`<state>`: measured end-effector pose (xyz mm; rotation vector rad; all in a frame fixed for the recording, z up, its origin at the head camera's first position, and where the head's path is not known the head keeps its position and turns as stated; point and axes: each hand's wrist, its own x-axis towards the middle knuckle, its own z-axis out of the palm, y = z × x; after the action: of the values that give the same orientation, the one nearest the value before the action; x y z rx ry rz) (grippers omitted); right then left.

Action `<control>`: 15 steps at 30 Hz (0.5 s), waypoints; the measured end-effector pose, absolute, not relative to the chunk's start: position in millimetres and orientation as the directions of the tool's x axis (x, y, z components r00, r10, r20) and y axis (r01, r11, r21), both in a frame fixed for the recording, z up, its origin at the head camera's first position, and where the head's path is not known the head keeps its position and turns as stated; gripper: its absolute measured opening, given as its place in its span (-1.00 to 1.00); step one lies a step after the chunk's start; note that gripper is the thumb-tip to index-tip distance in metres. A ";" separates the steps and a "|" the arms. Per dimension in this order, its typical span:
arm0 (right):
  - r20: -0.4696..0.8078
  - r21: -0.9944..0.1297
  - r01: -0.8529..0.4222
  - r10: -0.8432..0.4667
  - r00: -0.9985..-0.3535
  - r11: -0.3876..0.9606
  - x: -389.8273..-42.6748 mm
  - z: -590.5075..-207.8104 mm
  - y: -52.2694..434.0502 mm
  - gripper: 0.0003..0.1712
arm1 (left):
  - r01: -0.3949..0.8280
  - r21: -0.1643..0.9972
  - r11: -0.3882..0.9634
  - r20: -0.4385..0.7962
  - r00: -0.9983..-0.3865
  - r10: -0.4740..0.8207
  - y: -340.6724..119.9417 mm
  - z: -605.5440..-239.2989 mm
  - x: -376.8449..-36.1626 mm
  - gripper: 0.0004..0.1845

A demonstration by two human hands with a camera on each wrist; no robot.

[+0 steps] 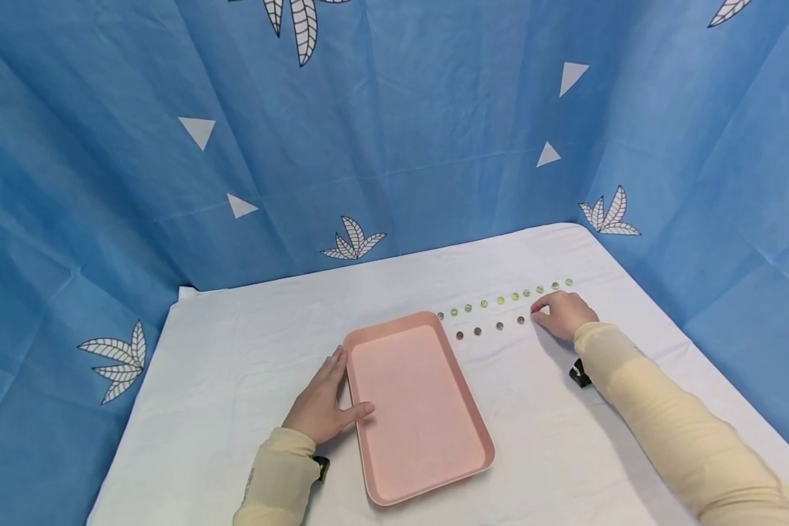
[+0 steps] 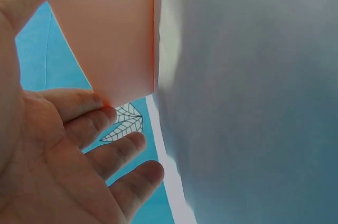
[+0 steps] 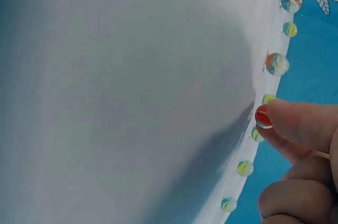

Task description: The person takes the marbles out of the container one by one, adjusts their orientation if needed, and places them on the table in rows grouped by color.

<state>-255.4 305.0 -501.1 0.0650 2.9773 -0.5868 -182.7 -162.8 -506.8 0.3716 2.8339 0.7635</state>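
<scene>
A glass marble with a red swirl (image 3: 262, 116) is pinched between the thumb and forefinger of my right hand (image 1: 563, 314), low over the white cloth. To its left, a short row of reddish and grey marbles (image 1: 500, 326) runs toward the tray. Behind lies a longer row of green-yellow marbles (image 1: 500, 300). My left hand (image 1: 324, 404) rests on the left side of the pink tray (image 1: 368, 467), thumb over the rim and the other fingers along the outer wall. In the left wrist view those fingers (image 2: 124, 152) are loosely extended against the tray wall.
A white cloth (image 1: 237, 380) covers the table. Blue curtains (image 1: 394, 131) with leaf and triangle prints hang behind and on both sides. The tray's upper right corner lies close to the left ends of both marble rows. A dark wrist strap (image 1: 580, 373) shows under the right sleeve.
</scene>
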 end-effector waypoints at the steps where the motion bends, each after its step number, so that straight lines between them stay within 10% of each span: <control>1: -0.110 -0.373 0.062 0.022 -0.994 0.926 -255.1 -501.1 305.4 -0.74 | 0.192 0.513 0.837 -0.111 -0.952 0.286 -162.9 -506.7 -182.5 0.24; 15: -0.124 -0.369 0.080 0.036 -0.992 0.926 -252.7 -501.5 307.4 -0.73 | 0.199 0.518 0.832 -0.108 -0.950 0.294 -163.3 -504.2 -181.9 0.22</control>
<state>-252.7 307.4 -501.5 0.0899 2.9694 -0.5764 -181.9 -163.3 -504.2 0.3842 2.8291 0.7708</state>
